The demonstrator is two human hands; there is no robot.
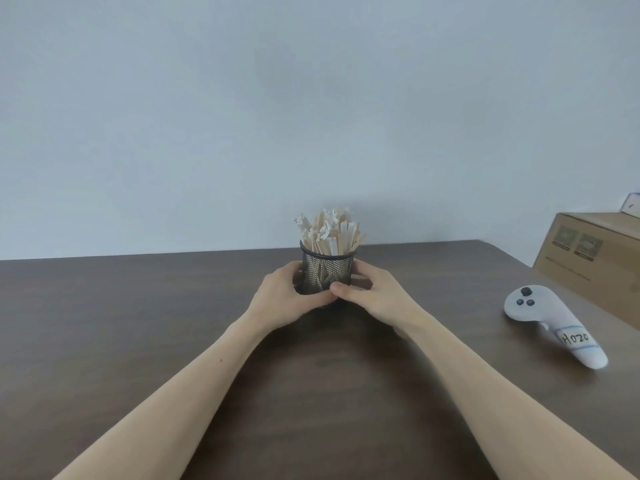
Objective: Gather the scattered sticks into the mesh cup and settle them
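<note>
A black mesh cup (pixel 326 268) stands upright on the dark wooden table (pixel 138 323), near its far edge. Several pale wooden and white sticks (pixel 329 232) stand bunched inside it, their tips fanning above the rim. My left hand (pixel 289 296) wraps the cup's left side and base. My right hand (pixel 369 292) wraps the right side, its thumb across the lower front. Both hands grip the cup together. I see no loose sticks on the table.
A white handheld controller (pixel 550 320) with a handwritten label lies on the table at the right. Behind it stands a cardboard box (pixel 595 258) at the right edge. A plain pale wall rises behind the table.
</note>
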